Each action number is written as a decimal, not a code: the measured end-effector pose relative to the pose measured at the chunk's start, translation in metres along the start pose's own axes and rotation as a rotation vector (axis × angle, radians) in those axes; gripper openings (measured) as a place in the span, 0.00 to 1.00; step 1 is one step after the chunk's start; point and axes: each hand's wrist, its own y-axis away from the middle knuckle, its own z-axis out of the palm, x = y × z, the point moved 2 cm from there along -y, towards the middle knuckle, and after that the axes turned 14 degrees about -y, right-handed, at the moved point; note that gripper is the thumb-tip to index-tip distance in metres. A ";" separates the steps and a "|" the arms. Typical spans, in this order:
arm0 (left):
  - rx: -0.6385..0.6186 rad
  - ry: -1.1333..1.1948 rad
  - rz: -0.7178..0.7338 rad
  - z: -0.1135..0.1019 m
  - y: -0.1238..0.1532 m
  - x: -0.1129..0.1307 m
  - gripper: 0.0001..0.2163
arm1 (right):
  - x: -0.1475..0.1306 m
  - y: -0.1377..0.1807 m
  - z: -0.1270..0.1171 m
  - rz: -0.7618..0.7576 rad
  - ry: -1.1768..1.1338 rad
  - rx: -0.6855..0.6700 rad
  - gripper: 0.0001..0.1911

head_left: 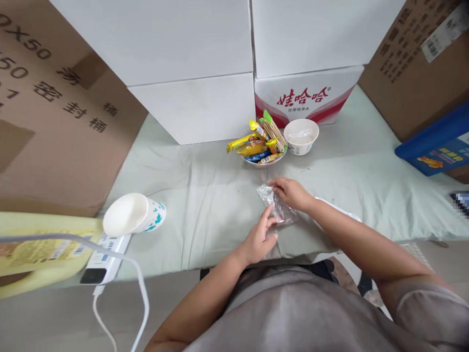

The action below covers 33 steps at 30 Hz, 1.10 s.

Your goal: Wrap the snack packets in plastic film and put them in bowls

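A crinkled clear plastic bag [286,215] lies on the cloth-covered table close to my body. Bent over its upper edge, my right hand [291,193] grips the plastic between thumb and fingers. My left hand [258,240] rests at the bag's lower left side, fingers apart, fingertips at the plastic without closing on it. Just beyond the hands is a shallow bowl [262,165] heaped with snacks in yellow and blue wrappers and a bundle of sticks [274,132] in a green-ended pack. To its right stands a white paper bowl [301,146] with clear plastic inside.
White boxes [216,107] and a red-printed carton [304,100] line the back. Large brown cartons [66,132] flank both sides. At left, a tilted paper tub [156,215] leans by a white power strip [110,259] with a cable. A blue package [436,144] lies right.
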 end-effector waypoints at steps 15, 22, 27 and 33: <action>0.098 -0.305 -0.032 -0.003 -0.003 0.015 0.17 | 0.001 -0.010 0.037 0.070 0.549 -0.021 0.20; 0.340 -0.871 0.110 -0.041 -0.041 0.036 0.06 | 0.000 -0.008 0.036 0.050 0.528 -0.005 0.20; 0.187 -1.141 0.193 -0.055 -0.072 0.013 0.07 | 0.002 -0.007 0.035 0.037 0.516 0.012 0.19; 0.212 -1.119 0.242 -0.058 -0.067 0.000 0.03 | 0.021 -0.008 0.001 0.168 0.561 0.272 0.18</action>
